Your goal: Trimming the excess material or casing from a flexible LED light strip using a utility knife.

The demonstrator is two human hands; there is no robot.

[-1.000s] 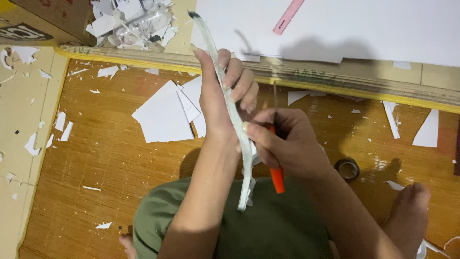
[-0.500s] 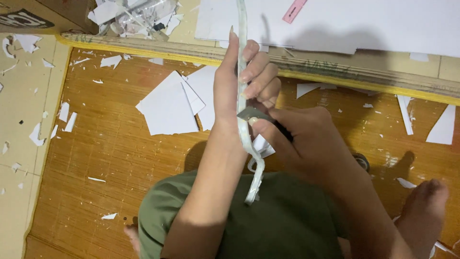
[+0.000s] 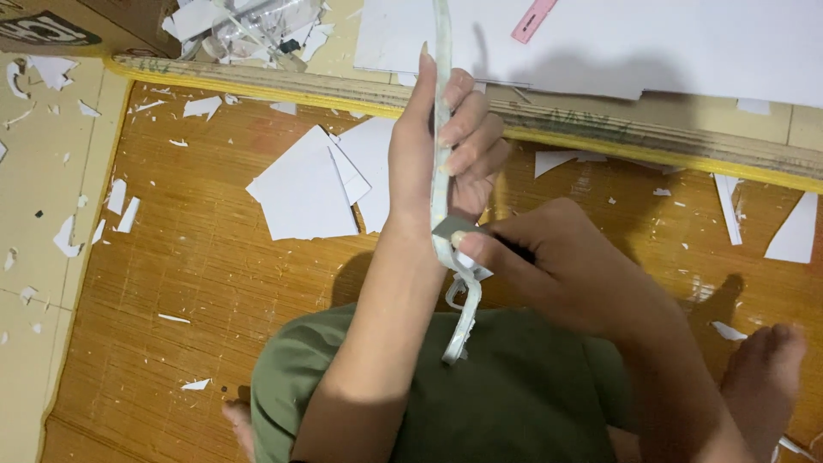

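Woven bamboo matting (image 3: 197, 283) strewn with white paper offcuts (image 3: 300, 193) lies beneath my hands. Since a moment ago the long pale strip of white material (image 3: 441, 129) has swung upright. My left hand (image 3: 441, 150) grips it, fingers curled round; my right hand (image 3: 549, 266) pinches its lower part, the orange-handled tool now hidden.

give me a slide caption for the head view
Left hand grips a long pale strip upright while right hand pinches it, above scattered paper scraps.
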